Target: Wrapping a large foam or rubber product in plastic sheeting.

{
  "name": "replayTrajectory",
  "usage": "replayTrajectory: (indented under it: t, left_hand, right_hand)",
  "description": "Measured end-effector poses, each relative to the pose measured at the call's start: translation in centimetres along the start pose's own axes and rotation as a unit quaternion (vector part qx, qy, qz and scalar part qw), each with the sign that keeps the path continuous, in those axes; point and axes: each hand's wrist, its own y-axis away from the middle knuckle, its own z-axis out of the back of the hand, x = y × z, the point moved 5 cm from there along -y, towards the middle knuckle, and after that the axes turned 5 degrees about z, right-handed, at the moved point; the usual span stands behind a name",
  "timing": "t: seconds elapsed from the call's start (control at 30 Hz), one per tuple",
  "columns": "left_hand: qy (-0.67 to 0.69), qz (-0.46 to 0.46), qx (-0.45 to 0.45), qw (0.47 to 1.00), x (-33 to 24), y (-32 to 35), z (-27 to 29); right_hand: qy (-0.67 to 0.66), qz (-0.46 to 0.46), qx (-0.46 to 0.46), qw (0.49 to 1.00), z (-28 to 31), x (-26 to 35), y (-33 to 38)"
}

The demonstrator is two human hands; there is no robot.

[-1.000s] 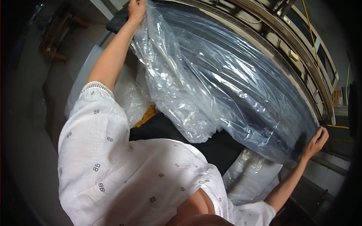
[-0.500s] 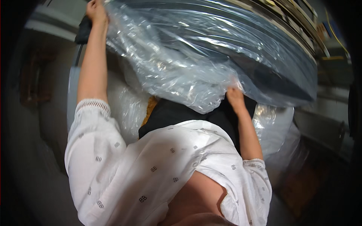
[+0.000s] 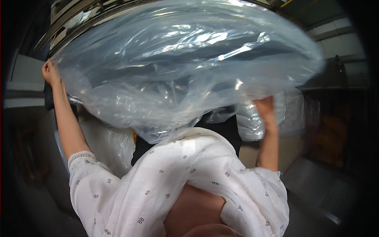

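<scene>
A large sheet of clear plastic film (image 3: pixel 166 85) spreads across the view in front of me, wrinkled and shiny. Something dark and flat shows through it. At the far left, my left hand (image 3: pixel 50 73) pinches the film's corner, its fingers closed. My right hand (image 3: pixel 265 106) is at the film's near edge on the right. Motion blurs it and the film hides its fingertips, so its grip cannot be made out. The film's near edge droops in folds over my lap, close to my white shirt.
Clear plastic packages with pale contents (image 3: pixel 252 122) lie to the right of my lap. More crumpled clear plastic (image 3: pixel 118 144) is on the left. Metal rails (image 3: pixel 85 17) run along the far side. A grey flat panel (image 3: pixel 308 177) stands low at the right.
The film now spreads wider and flatter across the view. In the picture, my left hand is lower and farther left, and my right hand has moved right. The view itself has turned.
</scene>
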Motion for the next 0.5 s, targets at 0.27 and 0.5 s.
replayTrajectory:
  t: [0.27,0.5]
  left_hand:
    - [-0.109,-0.051,0.048,0.992,-1.0,0.7,-0.4]
    - [-0.268,-0.107,0.064,0.955,-1.6,2.4,-3.5]
  right_hand:
    - [0.062,0.027,-0.406,0.912,24.2,-7.6,-1.0]
    - [0.594,0.224,-0.367,0.680,29.1,1.9,-15.5]
